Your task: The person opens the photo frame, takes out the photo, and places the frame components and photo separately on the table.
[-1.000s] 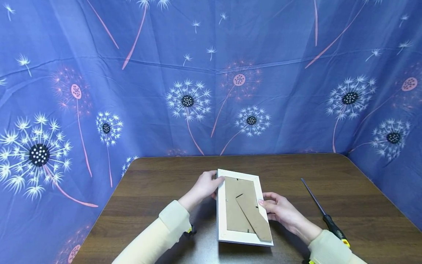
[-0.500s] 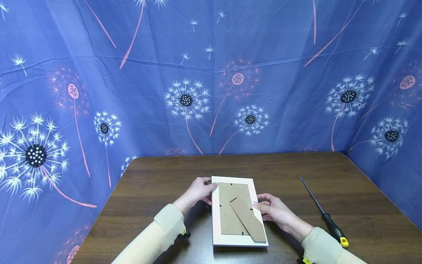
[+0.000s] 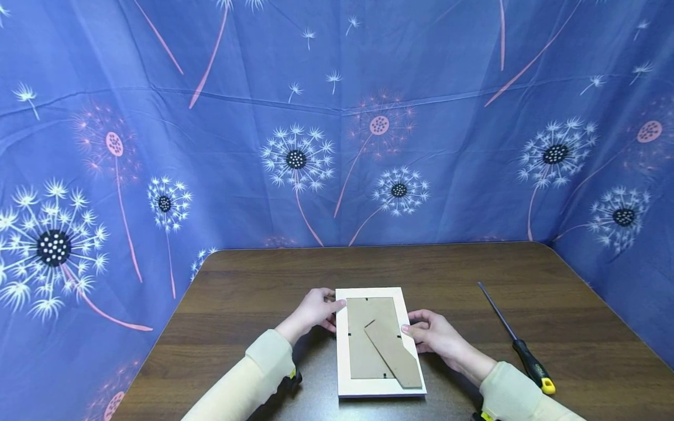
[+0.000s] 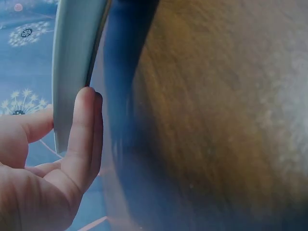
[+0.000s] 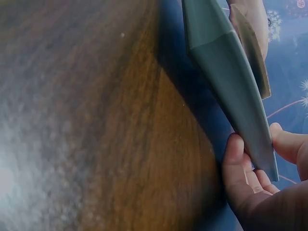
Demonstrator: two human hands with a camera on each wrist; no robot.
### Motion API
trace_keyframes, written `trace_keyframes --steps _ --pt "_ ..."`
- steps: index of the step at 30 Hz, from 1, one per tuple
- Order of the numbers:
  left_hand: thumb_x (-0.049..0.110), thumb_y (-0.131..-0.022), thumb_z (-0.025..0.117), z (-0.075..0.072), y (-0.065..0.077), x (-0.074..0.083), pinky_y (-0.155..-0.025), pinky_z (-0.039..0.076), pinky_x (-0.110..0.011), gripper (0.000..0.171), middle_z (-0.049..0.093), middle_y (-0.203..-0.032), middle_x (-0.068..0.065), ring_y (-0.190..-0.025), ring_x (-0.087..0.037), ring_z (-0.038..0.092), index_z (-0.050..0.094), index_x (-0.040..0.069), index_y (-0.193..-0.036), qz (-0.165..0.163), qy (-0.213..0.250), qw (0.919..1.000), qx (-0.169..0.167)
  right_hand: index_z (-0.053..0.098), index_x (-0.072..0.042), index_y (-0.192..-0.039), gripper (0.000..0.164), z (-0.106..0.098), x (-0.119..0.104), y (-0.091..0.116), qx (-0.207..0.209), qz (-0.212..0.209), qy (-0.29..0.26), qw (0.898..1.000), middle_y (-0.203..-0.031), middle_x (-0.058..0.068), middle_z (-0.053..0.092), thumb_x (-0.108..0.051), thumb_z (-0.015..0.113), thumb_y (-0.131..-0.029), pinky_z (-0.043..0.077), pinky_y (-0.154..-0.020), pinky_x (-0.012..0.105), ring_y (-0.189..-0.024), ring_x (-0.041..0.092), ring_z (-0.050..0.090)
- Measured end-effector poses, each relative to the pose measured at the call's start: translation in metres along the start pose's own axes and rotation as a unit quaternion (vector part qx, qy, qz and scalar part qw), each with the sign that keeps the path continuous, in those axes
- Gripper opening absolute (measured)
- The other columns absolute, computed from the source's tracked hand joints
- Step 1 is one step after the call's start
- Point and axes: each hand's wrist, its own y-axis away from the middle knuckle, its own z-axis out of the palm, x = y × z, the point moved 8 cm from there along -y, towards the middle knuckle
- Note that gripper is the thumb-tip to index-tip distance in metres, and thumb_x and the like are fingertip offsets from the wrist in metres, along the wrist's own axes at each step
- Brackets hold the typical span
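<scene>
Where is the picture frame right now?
In the head view, the picture frame is at lower centre, held over the table between the left hand and the right hand, left of the screwdriver.

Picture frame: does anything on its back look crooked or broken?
The brown stand slants, its lower end over the white border, so it looks crooked. Maybe it's made that way; I see no breaks.
</scene>
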Motion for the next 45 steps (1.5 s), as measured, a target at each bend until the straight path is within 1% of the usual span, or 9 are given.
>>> trace_keyframes --steps 7,16,22,25,28,35,39,43,45 --pt "0.018 -0.091 0.063 -0.001 -0.002 -0.004 -0.054 0.06 -0.033 0.055 0.064 -0.08 -0.014 -0.059 -0.017 0.064 0.042 -0.012 -0.132 -0.003 -0.015 0.9997 0.017 0.037 0.016 -0.125 0.058 -0.004 0.001 -0.002 0.027 0.0 0.04 0.999 -0.087 0.009 0.067 -0.015 0.067 -0.087 0.059 -0.063 0.035 -0.074 0.018 0.066" --pt "0.017 -0.09 0.064 0.003 -0.004 -0.009 -0.054 0.06 -0.033 0.057 0.063 -0.081 -0.013 -0.059 -0.017 0.064 0.041 -0.012 -0.133 -0.009 -0.013 0.9997 0.02 0.043 0.015 -0.12 0.052 -0.006 0.0 0.0 0.044 -0.009 0.081 0.996 -0.083 0.009 0.066 -0.016 0.069 -0.086 0.06 -0.06 0.035 -0.07 0.019 0.066" --pt "0.015 -0.09 0.065 0.003 -0.006 -0.009 -0.054 0.06 -0.034 0.052 0.065 -0.081 -0.014 -0.06 -0.017 0.065 0.045 -0.012 -0.13 -0.01 -0.005 0.9994 0.034 0.052 0.014 -0.111 0.041 -0.009 -0.007 0.0 0.072 -0.049 0.147 0.985 -0.085 0.012 0.066 -0.012 0.07 -0.084 0.059 -0.054 0.031 -0.065 0.02 0.066" --pt "0.013 -0.09 0.064 0.004 -0.004 -0.005 -0.054 0.06 -0.033 0.048 0.066 -0.08 -0.014 -0.059 -0.018 0.066 0.048 -0.014 -0.127 -0.005 -0.002 0.9992 0.041 0.057 0.012 -0.107 0.037 -0.01 -0.011 0.001 0.093 -0.064 0.175 0.978 -0.085 0.011 0.064 -0.01 0.072 -0.082 0.058 -0.051 0.028 -0.064 0.017 0.066" --pt "0.013 -0.089 0.065 0.005 -0.003 -0.001 -0.052 0.059 -0.032 0.047 0.066 -0.079 -0.013 -0.059 -0.018 0.066 0.05 -0.015 -0.124 0.001 -0.013 0.9987 0.049 0.06 0.012 -0.105 0.036 -0.011 -0.015 0.003 0.109 -0.074 0.201 0.971 -0.084 0.01 0.064 -0.01 0.073 -0.08 0.057 -0.049 0.026 -0.064 0.016 0.065" --pt "0.01 -0.089 0.065 0.007 -0.008 -0.005 -0.051 0.059 -0.032 0.027 0.065 -0.072 -0.012 -0.057 -0.016 0.065 0.064 -0.01 -0.107 0.001 -0.031 0.998 0.055 0.063 0.012 -0.104 0.033 -0.011 -0.015 0.001 0.109 -0.077 0.224 0.965 -0.081 0.008 0.063 -0.009 0.073 -0.08 0.056 -0.047 0.025 -0.064 0.015 0.065" --pt "0.01 -0.088 0.066 0.005 -0.009 -0.002 -0.05 0.059 -0.031 0.02 0.065 -0.068 -0.01 -0.054 -0.017 0.065 0.068 -0.008 -0.097 0.016 -0.062 0.996 0.062 0.065 0.011 -0.103 0.03 -0.009 -0.018 0.001 0.1 -0.088 0.238 0.962 -0.078 0.007 0.063 -0.008 0.072 -0.08 0.056 -0.045 0.024 -0.059 0.015 0.065" --pt "0.011 -0.086 0.068 0.003 -0.01 0.003 -0.05 0.058 -0.029 0.017 0.066 -0.064 -0.009 -0.051 -0.019 0.066 0.071 -0.006 -0.087 0.025 -0.119 0.9898 0.073 0.067 0.009 -0.1 0.026 -0.008 -0.022 0.001 0.098 -0.096 0.256 0.957 -0.074 0.006 0.063 -0.007 0.072 -0.08 0.055 -0.043 0.024 -0.053 0.013 0.063" --pt "0.012 -0.086 0.069 0.003 -0.01 0.005 -0.051 0.058 -0.028 0.017 0.066 -0.062 -0.008 -0.05 -0.019 0.066 0.071 -0.005 -0.085 0.026 -0.137 0.9873 0.076 0.067 0.009 -0.098 0.025 -0.007 -0.024 0.001 0.097 -0.101 0.266 0.954 -0.073 0.005 0.063 -0.007 0.072 -0.08 0.054 -0.042 0.024 -0.05 0.012 0.061"
